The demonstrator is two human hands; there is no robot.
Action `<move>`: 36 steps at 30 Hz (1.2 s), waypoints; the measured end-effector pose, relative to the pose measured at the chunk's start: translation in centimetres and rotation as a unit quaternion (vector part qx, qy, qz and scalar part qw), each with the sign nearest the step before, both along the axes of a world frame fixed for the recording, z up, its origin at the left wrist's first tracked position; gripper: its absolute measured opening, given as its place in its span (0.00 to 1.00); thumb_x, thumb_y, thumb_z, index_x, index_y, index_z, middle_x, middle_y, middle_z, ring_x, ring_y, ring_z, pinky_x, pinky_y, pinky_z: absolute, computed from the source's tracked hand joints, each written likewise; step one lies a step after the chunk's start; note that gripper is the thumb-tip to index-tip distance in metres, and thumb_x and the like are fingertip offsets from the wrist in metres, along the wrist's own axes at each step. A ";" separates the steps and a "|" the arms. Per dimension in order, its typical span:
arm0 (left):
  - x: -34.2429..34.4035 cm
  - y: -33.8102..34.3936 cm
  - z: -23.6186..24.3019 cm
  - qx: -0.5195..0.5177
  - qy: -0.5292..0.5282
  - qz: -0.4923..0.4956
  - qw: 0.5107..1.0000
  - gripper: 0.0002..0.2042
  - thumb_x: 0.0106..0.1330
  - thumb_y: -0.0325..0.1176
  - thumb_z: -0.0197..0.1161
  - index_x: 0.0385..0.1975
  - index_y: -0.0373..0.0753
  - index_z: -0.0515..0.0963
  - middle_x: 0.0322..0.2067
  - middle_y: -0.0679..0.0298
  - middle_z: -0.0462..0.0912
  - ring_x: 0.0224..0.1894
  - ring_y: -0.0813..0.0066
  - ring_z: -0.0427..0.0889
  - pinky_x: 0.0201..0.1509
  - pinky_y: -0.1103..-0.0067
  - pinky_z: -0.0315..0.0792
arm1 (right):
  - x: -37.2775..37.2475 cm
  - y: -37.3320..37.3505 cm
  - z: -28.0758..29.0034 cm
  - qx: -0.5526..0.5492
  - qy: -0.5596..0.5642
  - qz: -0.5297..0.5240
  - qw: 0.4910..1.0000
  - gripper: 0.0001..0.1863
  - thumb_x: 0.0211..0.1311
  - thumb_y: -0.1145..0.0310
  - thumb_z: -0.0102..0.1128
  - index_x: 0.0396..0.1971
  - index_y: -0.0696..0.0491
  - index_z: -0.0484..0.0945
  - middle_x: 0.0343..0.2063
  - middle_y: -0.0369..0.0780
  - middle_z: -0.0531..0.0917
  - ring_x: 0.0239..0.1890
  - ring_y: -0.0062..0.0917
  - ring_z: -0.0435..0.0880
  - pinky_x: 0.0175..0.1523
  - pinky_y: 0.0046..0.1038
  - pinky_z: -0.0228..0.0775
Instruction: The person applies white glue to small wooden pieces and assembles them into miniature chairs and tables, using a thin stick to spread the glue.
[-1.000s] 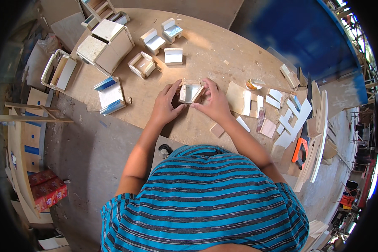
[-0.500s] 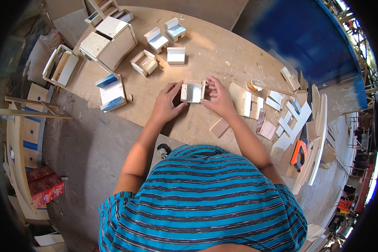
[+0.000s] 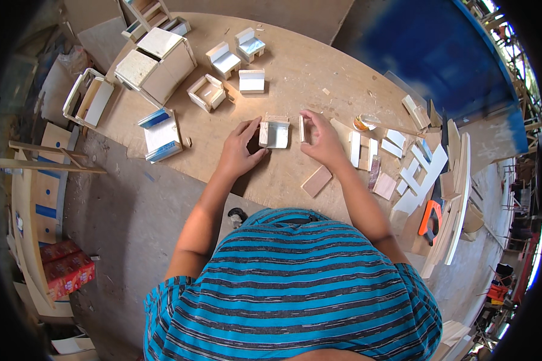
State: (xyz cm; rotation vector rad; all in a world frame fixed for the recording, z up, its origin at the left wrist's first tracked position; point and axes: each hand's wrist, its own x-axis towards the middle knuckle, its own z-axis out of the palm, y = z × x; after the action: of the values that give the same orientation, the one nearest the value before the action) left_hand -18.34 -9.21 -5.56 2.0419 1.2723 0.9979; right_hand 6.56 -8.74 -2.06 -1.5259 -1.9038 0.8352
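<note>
small wooden box [image 3: 275, 133] touching left hand [image 3: 242, 151], right hand [image 3: 323, 142] beside

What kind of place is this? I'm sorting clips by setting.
Probably a small woodcraft workshop: a round plywood worktable carries miniature white-and-wood furniture models, cut wooden offcuts pile at its right edge, and the hands hold a small unfinished wooden box.

We see a small open-topped box of pale plywood with a white inside [image 3: 274, 133] resting upright on the round wooden tabletop [image 3: 295, 78], and just to its right a thin, flat pale wooden panel [image 3: 302, 128] stands on edge, slightly apart from the box.
</note>
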 end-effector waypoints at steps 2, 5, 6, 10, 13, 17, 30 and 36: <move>-0.1 -0.2 0.0 -0.004 -0.018 0.007 1.000 0.38 0.45 0.30 0.72 0.62 0.37 0.68 0.50 0.50 0.76 0.50 0.52 0.78 0.55 0.68 0.73 | 0.4 0.3 0.4 0.052 -0.040 0.028 0.997 0.38 0.40 0.73 0.65 0.59 0.49 0.68 0.60 0.43 0.71 0.63 0.38 0.69 0.64 0.37 0.63; 0.0 -0.2 0.1 -0.024 -0.047 0.013 0.999 0.39 0.44 0.27 0.72 0.63 0.39 0.68 0.49 0.53 0.77 0.48 0.59 0.81 0.54 0.71 0.75 | 0.6 1.0 0.1 0.129 -0.098 0.037 0.986 0.37 0.40 0.69 0.64 0.58 0.48 0.70 0.59 0.44 0.72 0.60 0.41 0.71 0.63 0.37 0.64; -0.1 -0.1 0.2 -0.042 -0.056 0.015 0.997 0.40 0.43 0.25 0.73 0.63 0.40 0.68 0.48 0.55 0.77 0.47 0.63 0.81 0.53 0.73 0.75 | 0.4 1.5 -0.1 0.138 -0.085 0.079 0.984 0.33 0.44 0.70 0.62 0.57 0.50 0.71 0.58 0.45 0.73 0.60 0.41 0.71 0.63 0.37 0.65; -0.1 -0.2 0.2 -0.052 -0.033 0.022 0.998 0.40 0.43 0.25 0.73 0.63 0.40 0.68 0.47 0.56 0.77 0.46 0.65 0.82 0.52 0.74 0.75 | -1.5 3.5 -0.6 0.103 -0.006 0.148 0.983 0.21 0.56 0.70 0.55 0.52 0.57 0.76 0.52 0.48 0.78 0.54 0.43 0.76 0.58 0.37 0.68; 0.4 -0.7 0.6 -0.055 -0.041 0.029 0.997 0.40 0.44 0.26 0.75 0.63 0.40 0.67 0.47 0.55 0.77 0.45 0.64 0.82 0.52 0.73 0.75 | -2.5 4.3 -0.4 0.038 0.007 0.119 0.992 0.16 0.63 0.68 0.54 0.48 0.57 0.79 0.45 0.50 0.83 0.46 0.40 0.83 0.52 0.33 0.72; 1.4 -1.7 0.5 -0.004 0.001 0.063 0.998 0.40 0.45 0.29 0.75 0.64 0.39 0.66 0.45 0.53 0.77 0.45 0.58 0.82 0.49 0.70 0.77 | -2.8 4.6 0.0 0.019 -0.011 0.105 0.994 0.15 0.65 0.67 0.53 0.45 0.57 0.81 0.40 0.49 0.85 0.41 0.38 0.85 0.48 0.31 0.74; 0.9 -1.0 -1.4 -0.082 -0.097 0.147 0.981 0.44 0.44 0.21 0.75 0.66 0.44 0.64 0.47 0.52 0.80 0.46 0.61 0.83 0.51 0.71 0.78 | -2.0 5.7 -0.7 -0.155 0.032 0.093 0.983 0.17 0.60 0.65 0.60 0.47 0.54 0.82 0.33 0.42 0.87 0.30 0.22 0.84 0.37 0.24 0.77; 0.6 -0.6 -2.9 -0.077 -0.127 0.122 0.981 0.43 0.43 0.22 0.75 0.65 0.43 0.66 0.45 0.53 0.81 0.45 0.61 0.82 0.52 0.71 0.75 | -1.4 7.3 -1.1 -0.244 0.103 0.102 0.959 0.17 0.58 0.67 0.65 0.45 0.60 0.83 0.32 0.39 0.86 0.30 0.15 0.82 0.35 0.20 0.78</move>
State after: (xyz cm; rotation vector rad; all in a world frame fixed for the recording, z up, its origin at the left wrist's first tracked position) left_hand -17.72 -9.83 -8.49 1.6112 1.4327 1.1876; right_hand 5.17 -1.48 -3.14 -1.4454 -1.8005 1.5864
